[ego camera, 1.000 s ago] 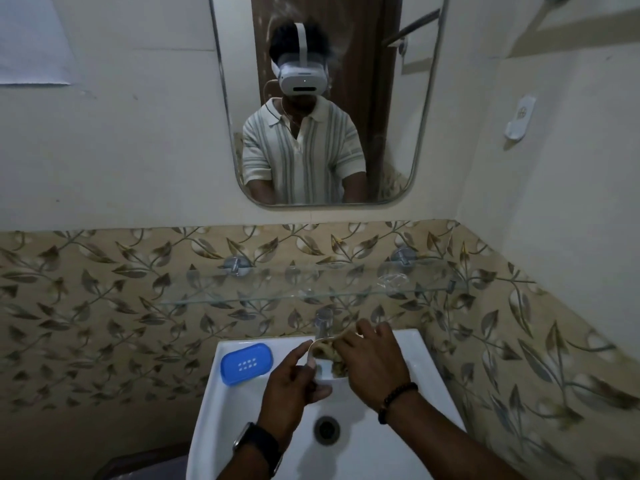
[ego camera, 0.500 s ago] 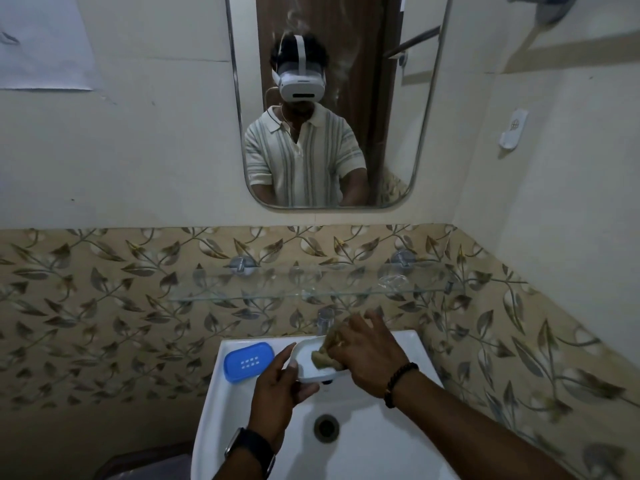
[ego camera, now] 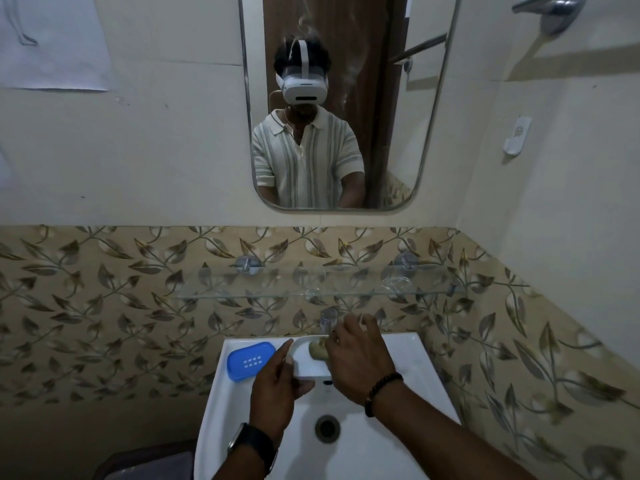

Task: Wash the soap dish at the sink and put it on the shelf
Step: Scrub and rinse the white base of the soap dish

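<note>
The washing step is in hand, judging by how things lie. The left hand (ego camera: 277, 386) clasps the near left corner of a shallow white plastic soap dish tray (ego camera: 308, 362), thumb under its front edge and fingers along its side, holding it over the white ceramic sink (ego camera: 349, 452) just below the small chrome tap (ego camera: 327, 320). The right hand (ego camera: 360, 365) is curled over the tray's right part, fingers pressed down on a tan, lumpy scrubbing pad or sponge (ego camera: 317, 351) that sits inside the tray; what the pad is made of cannot be told. Whether water runs from the tap is not clear.

To the left of the left hand, on the sink's flat rim, lies a blue rounded plastic soap dish insert with drain slots (ego camera: 251, 360), apart from the tray and untouched. Above and beyond both hands, a clear glass shelf (ego camera: 263, 294) is fixed to the leaf-patterned tiled wall.

Next, the tray likely needs its inside scrubbed and rinsed under the tap, and the blue insert washed as well. After that both pieces would have to be lifted past the tap onto the glass shelf, with a firm hold since wet plastic may slip.
</note>
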Demonstrator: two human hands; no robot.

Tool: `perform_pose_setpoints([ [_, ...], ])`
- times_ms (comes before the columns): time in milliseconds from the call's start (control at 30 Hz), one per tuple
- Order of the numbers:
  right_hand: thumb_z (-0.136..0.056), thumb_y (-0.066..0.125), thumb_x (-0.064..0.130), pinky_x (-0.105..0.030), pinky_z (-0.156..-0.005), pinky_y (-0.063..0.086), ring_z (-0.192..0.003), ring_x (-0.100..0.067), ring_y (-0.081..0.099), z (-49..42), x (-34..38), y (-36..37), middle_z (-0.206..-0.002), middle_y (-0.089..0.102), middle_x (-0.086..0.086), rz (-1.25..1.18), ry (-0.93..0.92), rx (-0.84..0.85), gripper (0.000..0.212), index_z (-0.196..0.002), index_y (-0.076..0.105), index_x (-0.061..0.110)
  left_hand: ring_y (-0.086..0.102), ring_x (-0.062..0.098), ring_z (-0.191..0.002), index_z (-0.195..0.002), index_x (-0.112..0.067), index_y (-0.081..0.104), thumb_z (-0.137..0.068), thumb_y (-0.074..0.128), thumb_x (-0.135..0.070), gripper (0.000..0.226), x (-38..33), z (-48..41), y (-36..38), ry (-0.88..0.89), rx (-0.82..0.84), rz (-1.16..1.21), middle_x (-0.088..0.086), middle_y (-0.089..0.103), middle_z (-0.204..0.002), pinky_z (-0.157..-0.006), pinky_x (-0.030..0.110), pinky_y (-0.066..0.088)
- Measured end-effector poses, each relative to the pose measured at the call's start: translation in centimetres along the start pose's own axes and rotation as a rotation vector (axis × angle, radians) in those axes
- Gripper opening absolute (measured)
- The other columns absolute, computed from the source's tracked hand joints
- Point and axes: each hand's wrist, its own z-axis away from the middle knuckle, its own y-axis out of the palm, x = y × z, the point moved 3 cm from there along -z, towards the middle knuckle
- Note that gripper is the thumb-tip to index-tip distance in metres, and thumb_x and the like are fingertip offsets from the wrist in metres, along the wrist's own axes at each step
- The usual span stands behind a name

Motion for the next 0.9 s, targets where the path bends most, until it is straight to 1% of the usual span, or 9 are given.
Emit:
perform_pose_setpoints([
  [133,-0.092,0.037,0.04,-0.044,-0.08,0.024,-0.113,-0.024,0.04,0.0,2.5,0.2,-0.09,0.063,0.003,-0.314,0.187,0.109,0.034,-0.079,0.064,0.024,0.066,0.033,-0.107,-0.135,-0.014,0.058,-0.106,0.041,-0.008,0.034,-0.1,-0.7,-0.4,-0.026,-0.07,-0.025,0.013,0.066,-0.123,-0.063,0.031,0.063],
  [233,-0.086,0.021,0.047,-0.043,-0.077,0.026,-0.109,-0.021,0.044,1.1,4.4,0.9,-0.087,0.061,0.006,-0.504,0.098,0.121,0.043,-0.085,0.058,0.024,0.066,0.029,-0.109,-0.133,-0.019,0.061,-0.105,0.042,-0.005,0.037,-0.4,-1.4,-1.3,-0.027,-0.103,-0.148,0.011,0.067,-0.126,-0.089,0.046,0.06],
  [300,-0.081,0.039,0.045,-0.045,-0.078,0.03,-0.103,-0.022,0.049,2.1,5.1,0.9,-0.091,0.064,0.007,-0.369,-0.037,0.044,0.029,-0.095,0.057,0.028,0.066,0.031,-0.105,-0.132,-0.016,0.061,-0.103,0.041,0.0,0.039,-0.5,-2.0,-1.8,-0.079,-0.091,-0.162,0.014,0.07,-0.119,-0.098,0.053,0.054],
  [367,-0.069,0.062,0.031,-0.045,-0.078,0.035,-0.096,-0.024,0.055,2.2,4.9,1.2,-0.088,0.067,0.007,-0.253,-0.069,-0.003,0.027,-0.095,0.058,0.029,0.064,0.036,-0.097,-0.132,-0.015,0.061,-0.102,0.04,0.005,0.042,-0.8,-1.9,-1.3,-0.173,-0.028,-0.063,0.019,0.07,-0.105,-0.09,0.053,0.056],
  [433,-0.073,0.061,0.023,-0.042,-0.08,0.033,-0.097,-0.025,0.057,1.8,3.5,1.0,-0.091,0.068,0.006,-0.359,-0.026,0.027,0.02,-0.092,0.057,0.029,0.066,0.034,-0.09,-0.123,-0.025,0.065,-0.101,0.043,0.001,0.041,-1.7,-1.4,-1.1,-0.2,0.011,-0.028,0.019,0.07,-0.098,-0.076,0.048,0.061],
  [567,-0.084,0.077,0.012,-0.039,-0.095,0.052,-0.112,-0.019,0.065,1.8,-0.6,0.8,-0.114,0.073,-0.005,-1.279,0.061,0.224,0.029,-0.078,0.064,0.037,0.067,0.016,-0.11,-0.109,-0.026,0.075,-0.098,0.061,-0.026,0.018,-4.3,0.0,-1.9,0.033,0.198,-0.214,0.002,0.071,-0.117,-0.088,0.028,0.054],
  [633,-0.083,0.076,0.0,-0.03,-0.091,0.054,-0.108,-0.012,0.067,2.3,-2.4,0.6,-0.11,0.074,-0.008,-1.484,0.073,0.169,0.038,-0.081,0.072,0.038,0.063,0.013,-0.107,-0.092,-0.016,0.074,-0.097,0.061,-0.018,0.013,-4.9,0.0,-2.5,0.124,0.27,-0.344,0.001,0.069,-0.115,-0.092,0.025,0.046],
  [767,-0.094,0.065,0.012,-0.037,-0.091,0.05,-0.105,-0.013,0.064,2.5,-2.8,1.4,-0.109,0.07,0.003,-1.2,0.155,-0.121,0.025,-0.109,0.071,0.031,0.049,0.008,-0.07,-0.065,-0.022,0.058,-0.099,0.06,-0.023,0.033,-4.9,0.0,-1.2,0.142,0.295,-0.449,-0.008,0.055,-0.071,-0.073,0.03,0.041],
  [900,-0.091,0.058,0.015,-0.024,-0.11,0.03,-0.136,-0.006,0.041,3.4,1.0,1.5,-0.142,0.052,0.01,-0.88,-0.072,-0.366,0.052,-0.138,0.054,0.038,0.06,0.022,-0.079,-0.083,0.003,0.066,-0.099,0.058,-0.027,0.035,-4.5,0.3,0.7,0.03,0.199,-0.231,0.021,0.069,-0.082,-0.075,0.04,0.054],
])
